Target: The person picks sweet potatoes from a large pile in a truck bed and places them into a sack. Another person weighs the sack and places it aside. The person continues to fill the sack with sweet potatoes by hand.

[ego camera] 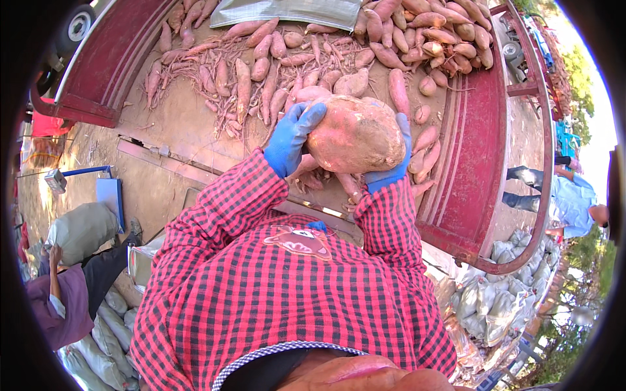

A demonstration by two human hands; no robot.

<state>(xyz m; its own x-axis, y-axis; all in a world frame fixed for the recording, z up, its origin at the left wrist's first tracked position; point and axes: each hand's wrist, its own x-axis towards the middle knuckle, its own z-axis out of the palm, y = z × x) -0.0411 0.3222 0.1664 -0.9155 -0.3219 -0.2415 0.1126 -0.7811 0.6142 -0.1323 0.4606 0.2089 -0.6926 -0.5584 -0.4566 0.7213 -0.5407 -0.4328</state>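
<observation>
A very large sweet potato [357,134] with pinkish, soil-dusted skin is held up in front of my chest. My left hand [295,139], in a blue glove, grips its left side, thumb over the top edge. On the opposite side my right hand [398,154], also gloved in blue, supports it from the right and below; part of that hand is hidden behind the root. Below it, loose sweet potatoes [243,90] and thin stringy roots lie scattered over the dusty truck bed [171,110]. Several more sweet potatoes [425,151] rest close by my right hand.
A heap of sweet potatoes [430,29] fills the bed's far right corner, beside a grey-green sheet [288,12]. Red side panels [469,146] [112,54] flank the bed. At left, a person [63,298] handles a full sack [83,232] by a blue platform scale [110,200]. Another person [572,195] stands at right.
</observation>
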